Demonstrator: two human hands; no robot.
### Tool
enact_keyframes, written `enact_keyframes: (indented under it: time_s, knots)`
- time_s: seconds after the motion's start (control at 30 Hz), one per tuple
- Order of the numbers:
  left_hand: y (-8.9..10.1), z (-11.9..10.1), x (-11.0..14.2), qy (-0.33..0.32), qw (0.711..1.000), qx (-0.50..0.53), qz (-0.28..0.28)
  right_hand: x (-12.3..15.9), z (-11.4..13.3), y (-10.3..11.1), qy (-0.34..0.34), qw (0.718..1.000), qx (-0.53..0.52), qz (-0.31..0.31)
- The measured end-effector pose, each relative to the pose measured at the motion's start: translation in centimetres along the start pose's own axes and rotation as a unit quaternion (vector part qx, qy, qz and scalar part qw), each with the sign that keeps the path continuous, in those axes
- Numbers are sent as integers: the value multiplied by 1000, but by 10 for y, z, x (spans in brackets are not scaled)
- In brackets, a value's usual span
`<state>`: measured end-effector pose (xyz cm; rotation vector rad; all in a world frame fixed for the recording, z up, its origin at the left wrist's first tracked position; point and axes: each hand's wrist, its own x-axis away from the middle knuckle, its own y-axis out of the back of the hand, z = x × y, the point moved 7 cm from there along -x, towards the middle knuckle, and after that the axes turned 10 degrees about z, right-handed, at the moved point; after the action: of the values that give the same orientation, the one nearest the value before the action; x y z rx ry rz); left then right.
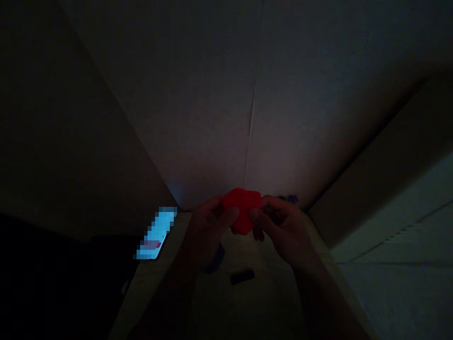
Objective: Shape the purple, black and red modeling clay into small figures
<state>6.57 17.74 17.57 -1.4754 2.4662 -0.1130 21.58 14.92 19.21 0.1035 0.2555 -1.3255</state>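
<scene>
Between my two hands, above the far part of a wooden table, is a flat red piece [243, 210] with an angular outline. It looks like folded paper or thin cloth; the dim light hides which. My left hand [209, 226] grips its left side, with the thumb lying on the near face. On the other side my right hand [281, 224] pinches the right edge between thumb and fingers. Below my left wrist a dark blue object [215, 259] lies partly hidden. A small black oblong object [242, 276] rests on the table nearer to me.
The table [264, 307] is pale wood and dimly lit. A lit phone screen [157, 233], blurred out, stands at its left edge. Small dark blue bits [293, 199] lie at the back by the wall [212, 118]. Bedding-like pale fabric [399, 264] is at the right.
</scene>
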Motion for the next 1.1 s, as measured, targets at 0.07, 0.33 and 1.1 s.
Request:
enact_keyframes:
  time_s: [0.07,0.33,1.1]
  knots:
    - [0,-2,1,2,1000,-18,-3,0,2,1,7,1000,16,-1]
    - [-1,-4,3,10,999,-31,-11,-1,2,2,21,995,94,-17]
    - [-15,14,-1,90,930,356,-34,11,35,-5,208,892,394,-73]
